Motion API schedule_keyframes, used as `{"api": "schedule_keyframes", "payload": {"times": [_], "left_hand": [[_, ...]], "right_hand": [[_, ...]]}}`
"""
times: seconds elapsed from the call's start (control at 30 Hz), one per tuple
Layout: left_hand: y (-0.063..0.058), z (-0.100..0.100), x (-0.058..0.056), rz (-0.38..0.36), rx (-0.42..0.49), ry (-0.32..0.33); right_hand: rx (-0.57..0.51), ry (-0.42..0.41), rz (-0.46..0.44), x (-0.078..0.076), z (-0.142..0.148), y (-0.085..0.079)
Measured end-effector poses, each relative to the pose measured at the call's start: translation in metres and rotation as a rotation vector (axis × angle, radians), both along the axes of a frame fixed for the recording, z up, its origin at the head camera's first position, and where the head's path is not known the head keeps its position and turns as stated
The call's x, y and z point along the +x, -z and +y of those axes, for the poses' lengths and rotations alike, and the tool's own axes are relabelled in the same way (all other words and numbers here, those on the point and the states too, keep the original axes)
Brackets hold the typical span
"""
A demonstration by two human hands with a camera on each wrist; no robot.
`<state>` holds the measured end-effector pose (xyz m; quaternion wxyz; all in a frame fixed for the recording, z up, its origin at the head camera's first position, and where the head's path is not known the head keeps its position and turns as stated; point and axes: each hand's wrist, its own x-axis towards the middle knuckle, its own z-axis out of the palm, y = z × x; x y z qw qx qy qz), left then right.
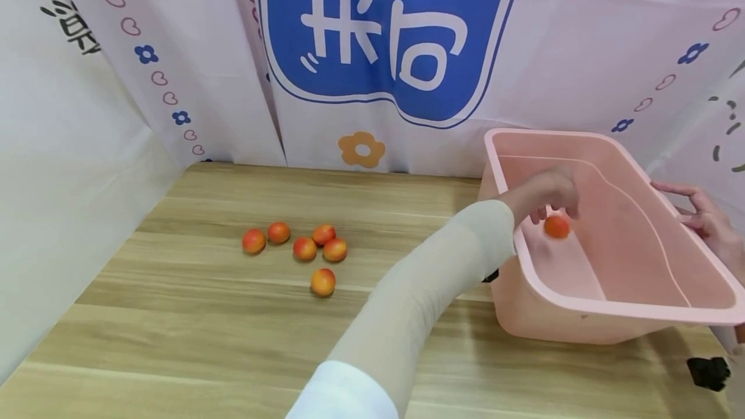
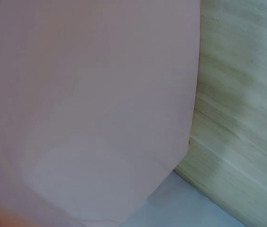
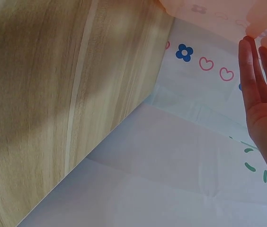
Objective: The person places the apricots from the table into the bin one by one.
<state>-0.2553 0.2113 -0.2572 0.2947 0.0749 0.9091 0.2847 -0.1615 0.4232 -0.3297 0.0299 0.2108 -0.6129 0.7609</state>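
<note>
My left hand (image 1: 550, 193) reaches over the near left side of a pink plastic bin (image 1: 617, 308), fingers pointing down inside it. Just below the fingertips is a small round orange-red fruit (image 1: 557, 227), slightly blurred, above the bin's floor. In the left wrist view the bin's wall (image 2: 95, 94) fills most of the picture. My right hand (image 1: 712, 225) touches the bin's right rim from outside. The right wrist view shows that right hand (image 3: 266, 99) with straight fingers against the bin's pink wall (image 3: 209, 12).
Several more orange-red fruits (image 1: 304, 249) lie in a loose group on the wooden table (image 1: 192, 341), left of the bin. One fruit (image 1: 323, 282) sits nearer than the others. A printed cloth (image 1: 372, 115) hangs behind the table, and white sheeting (image 1: 70, 199) borders the left.
</note>
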Motion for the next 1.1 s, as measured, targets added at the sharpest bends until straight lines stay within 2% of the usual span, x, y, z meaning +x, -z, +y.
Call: {"api": "schedule_keyframes", "payload": {"times": [0.07, 0.1, 0.3, 0.47, 0.63, 0.83, 1.1], "left_hand": [[0.000, 0.000, 0.000, 0.038, -0.075, 0.037], [0.000, 0.000, 0.000, 0.039, -0.081, 0.042], [-0.001, -0.009, 0.006, 0.086, -0.026, 0.137], [-0.002, -0.028, 0.016, 0.200, 0.071, 0.245], [-0.007, -0.052, 0.016, 0.276, 0.190, 0.349], [-0.017, -0.076, 0.014, 0.276, 0.376, 0.497], [-0.019, -0.104, 0.022, 0.242, 0.581, 0.598]], "right_hand": [[0.009, 0.010, 0.000, 0.000, -0.001, 0.000], [0.007, 0.010, -0.003, 0.000, -0.002, 0.000], [0.046, 0.056, 0.002, 0.002, -0.005, 0.001], [0.004, 0.022, 0.019, 0.000, -0.005, 0.001], [-0.023, 0.007, -0.003, -0.001, -0.002, 0.000], [-0.019, -0.009, 0.017, -0.001, -0.003, 0.000], [-0.019, -0.004, 0.008, 0.001, -0.002, 0.001]]}}
